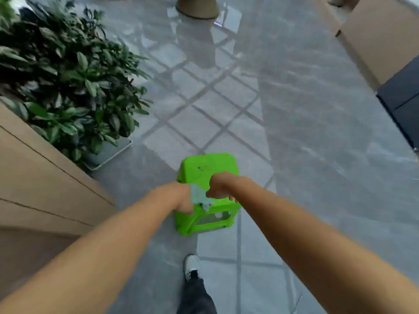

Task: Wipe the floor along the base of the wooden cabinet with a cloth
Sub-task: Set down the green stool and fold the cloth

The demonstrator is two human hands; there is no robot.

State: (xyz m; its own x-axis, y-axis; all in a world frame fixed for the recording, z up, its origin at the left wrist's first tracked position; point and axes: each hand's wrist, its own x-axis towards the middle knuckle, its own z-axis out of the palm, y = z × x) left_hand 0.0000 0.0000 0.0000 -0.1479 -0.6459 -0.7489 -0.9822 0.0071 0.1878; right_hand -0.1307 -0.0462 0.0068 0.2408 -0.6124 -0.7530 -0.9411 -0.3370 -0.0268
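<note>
A small pale blue-grey cloth is stretched between my two hands above a bright green plastic stool. My left hand grips the cloth's left side, and my right hand pinches its right side. Both arms reach forward from the bottom of the view. The wooden cabinet runs along the left edge, its base meeting the grey tiled floor near the stool's left side.
A leafy plant in a low planter stands beyond the cabinet on the left. A tan pedestal base sits at the top. Brown and dark furniture lines the right. My shoe is below the stool.
</note>
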